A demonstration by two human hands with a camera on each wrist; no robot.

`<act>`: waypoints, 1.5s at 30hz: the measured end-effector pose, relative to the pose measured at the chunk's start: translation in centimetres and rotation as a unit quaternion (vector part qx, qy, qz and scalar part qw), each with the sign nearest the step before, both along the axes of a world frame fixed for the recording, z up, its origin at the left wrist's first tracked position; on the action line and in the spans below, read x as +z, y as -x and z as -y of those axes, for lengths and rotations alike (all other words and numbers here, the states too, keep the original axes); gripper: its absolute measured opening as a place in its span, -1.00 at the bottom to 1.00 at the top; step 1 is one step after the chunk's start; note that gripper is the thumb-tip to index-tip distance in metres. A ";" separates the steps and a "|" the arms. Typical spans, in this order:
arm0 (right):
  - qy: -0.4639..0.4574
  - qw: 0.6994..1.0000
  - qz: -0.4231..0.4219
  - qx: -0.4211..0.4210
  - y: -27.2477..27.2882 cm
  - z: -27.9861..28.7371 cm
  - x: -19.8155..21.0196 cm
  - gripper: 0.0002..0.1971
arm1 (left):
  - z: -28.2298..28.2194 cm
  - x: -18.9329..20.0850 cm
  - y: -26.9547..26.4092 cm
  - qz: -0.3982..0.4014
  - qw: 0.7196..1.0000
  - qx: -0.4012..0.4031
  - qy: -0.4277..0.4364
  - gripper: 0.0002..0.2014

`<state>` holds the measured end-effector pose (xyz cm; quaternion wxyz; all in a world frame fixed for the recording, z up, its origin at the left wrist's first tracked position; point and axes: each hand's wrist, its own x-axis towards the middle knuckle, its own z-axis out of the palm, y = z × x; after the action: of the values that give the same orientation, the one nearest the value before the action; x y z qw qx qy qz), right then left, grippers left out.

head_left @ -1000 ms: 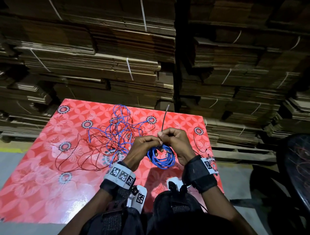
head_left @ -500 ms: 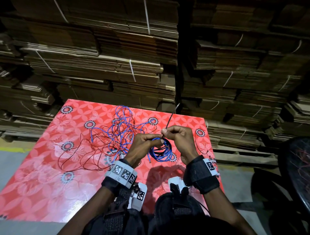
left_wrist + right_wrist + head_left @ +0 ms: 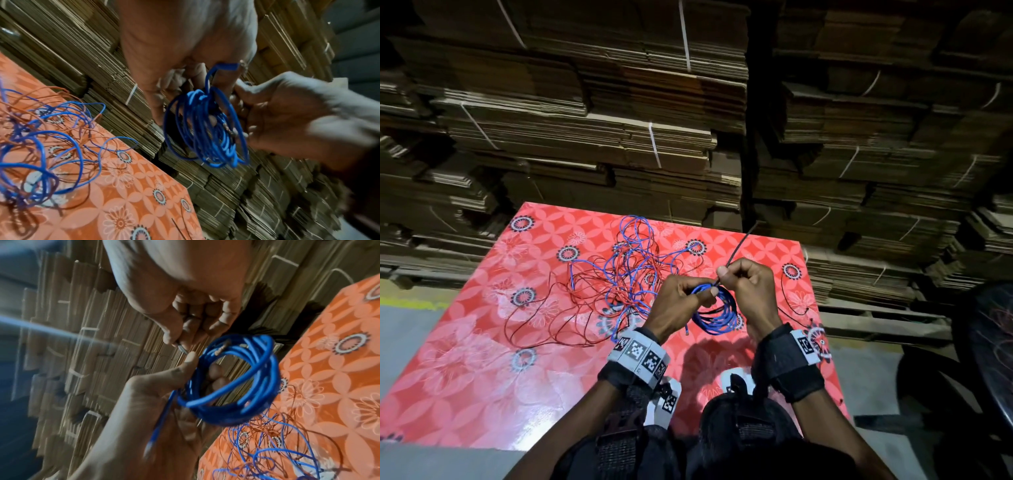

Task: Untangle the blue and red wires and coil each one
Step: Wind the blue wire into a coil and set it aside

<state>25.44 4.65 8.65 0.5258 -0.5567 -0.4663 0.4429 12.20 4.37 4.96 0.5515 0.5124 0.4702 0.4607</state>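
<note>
Left hand (image 3: 681,301) grips the blue coil (image 3: 717,313), held in the air above the table's (image 3: 465,377) near right part. Right hand (image 3: 748,287) pinches a thin dark tie strand (image 3: 738,248) at the coil's top. Red-blue tangle (image 3: 626,274) lies mid-table toward the far edge.

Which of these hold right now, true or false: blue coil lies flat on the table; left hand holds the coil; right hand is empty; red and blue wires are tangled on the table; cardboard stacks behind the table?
1. The blue wire coil lies on the table. False: it is held above it.
2. The left hand holds the coil. True.
3. The right hand is empty. False: it pinches a thin dark tie.
4. The wire tangle mixes red and blue. True.
5. Stacked flat cardboard stands behind the table. True.
</note>
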 end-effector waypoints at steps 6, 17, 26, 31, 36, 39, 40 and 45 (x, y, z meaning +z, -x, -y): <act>0.036 0.999 -0.015 -0.001 -1.2 -1.0 -0.4 -0.89 | 0.2 0.0 -0.5 0.046 0.998 -0.035 0.027 -0.87; 0.179 0.973 -0.066 0.129 -4.3 1.4 -3.0 -0.68 | -0.6 -0.6 -1.2 0.173 0.971 0.020 0.164 -0.83; -0.012 0.999 0.033 -0.016 -3.8 1.4 -4.1 -0.86 | -1.3 -2.8 -1.1 -0.026 0.988 0.149 0.024 -0.90; -0.191 0.926 0.324 -0.044 -2.7 1.8 -6.6 -0.72 | -0.1 -1.3 -2.4 0.084 0.991 0.051 0.087 -0.82; -0.227 0.883 0.410 0.018 -2.0 2.3 -8.3 -0.71 | -0.7 -1.4 -2.1 0.176 0.969 0.035 0.171 -0.87; -0.223 0.877 0.424 0.043 -2.2 2.6 -8.1 -0.61 | -1.6 -2.4 -1.0 0.142 0.974 0.032 0.173 -0.83; -0.219 0.886 0.409 0.023 -2.5 2.6 -7.8 -0.62 | -2.0 -2.6 -0.6 0.125 0.977 0.023 0.171 -0.83; -0.043 0.959 0.272 -0.065 -4.4 1.0 -7.0 -0.57 | -3.6 -3.1 0.4 0.077 0.981 -0.078 0.160 -0.82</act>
<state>29.82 3.63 1.60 0.4301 -0.6621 -0.5730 0.2198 11.81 7.99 1.85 0.6950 0.4156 0.4526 0.3734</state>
